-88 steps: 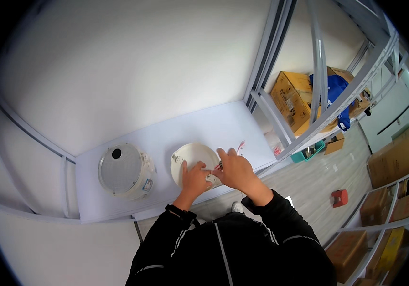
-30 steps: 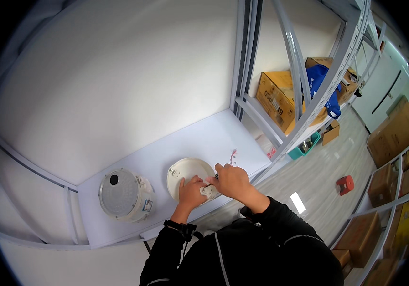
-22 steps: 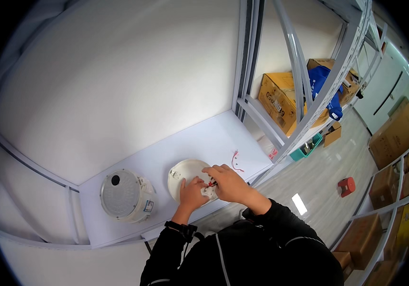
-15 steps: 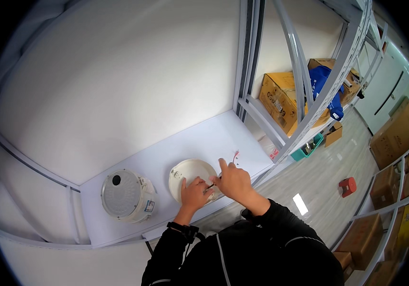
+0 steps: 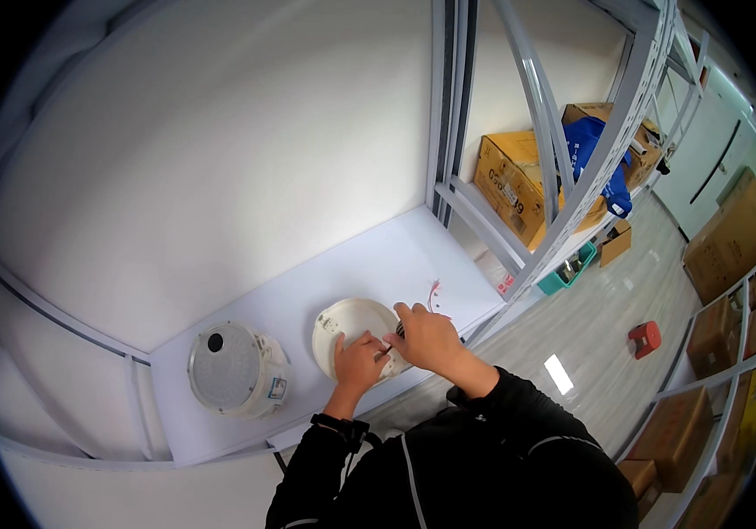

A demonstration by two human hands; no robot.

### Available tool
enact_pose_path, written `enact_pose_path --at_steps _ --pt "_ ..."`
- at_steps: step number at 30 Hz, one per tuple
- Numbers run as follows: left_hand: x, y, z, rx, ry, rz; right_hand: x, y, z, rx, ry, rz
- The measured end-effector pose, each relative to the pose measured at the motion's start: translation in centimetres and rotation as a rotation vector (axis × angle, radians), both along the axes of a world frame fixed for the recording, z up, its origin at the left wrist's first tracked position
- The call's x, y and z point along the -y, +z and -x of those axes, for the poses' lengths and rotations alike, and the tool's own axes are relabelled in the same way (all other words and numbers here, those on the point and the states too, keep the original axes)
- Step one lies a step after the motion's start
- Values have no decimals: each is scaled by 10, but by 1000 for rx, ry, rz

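A round, shallow off-white plastic cover (image 5: 332, 328) lies with its hollow side up on the pale shelf, dark specks along its inner wall. Over its near rim reaches my left hand (image 5: 360, 361), gripping it with fingers pressed inside. My right hand (image 5: 431, 339) is closed around a screwdriver (image 5: 400, 330) at the cover's right edge. The tool's dark handle shows in part, and its thin shaft runs toward my left fingertips. Its tip is hidden by my fingers.
A white drum-shaped housing (image 5: 235, 366) with a grey round top stands left of the cover. Pink-ended wires (image 5: 433, 295) lie beyond my right hand. A metal shelf upright (image 5: 603, 159) rises on the right, with cardboard boxes (image 5: 510, 189) behind. A red stool (image 5: 644, 339) is on the floor.
My right hand has turned about the screwdriver: its fingers, earlier raised, are now folded over the handle, and more of the handle shows. My left hand stays on the cover.
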State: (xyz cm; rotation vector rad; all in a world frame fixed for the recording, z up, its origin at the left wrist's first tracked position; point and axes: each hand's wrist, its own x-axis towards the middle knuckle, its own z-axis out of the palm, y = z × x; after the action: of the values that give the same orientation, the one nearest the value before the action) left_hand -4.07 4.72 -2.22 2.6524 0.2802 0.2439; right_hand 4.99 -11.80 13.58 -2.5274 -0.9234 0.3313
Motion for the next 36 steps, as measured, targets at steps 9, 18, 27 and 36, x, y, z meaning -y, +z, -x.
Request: enact_pose_path --at_steps 9,18,27,36 --pt "-3 0 -12 -99 43 58 4 -20 -8 53 446 -347" --pt "9 -9 -17 -29 87 -78 7 -20 -10 68 391 -365" --pt "14 -5 -15 -3 39 -180 13 -16 -17 90 386 -459" --pt "14 -17 -15 103 45 -151 22 -19 -29 104 348 -577"
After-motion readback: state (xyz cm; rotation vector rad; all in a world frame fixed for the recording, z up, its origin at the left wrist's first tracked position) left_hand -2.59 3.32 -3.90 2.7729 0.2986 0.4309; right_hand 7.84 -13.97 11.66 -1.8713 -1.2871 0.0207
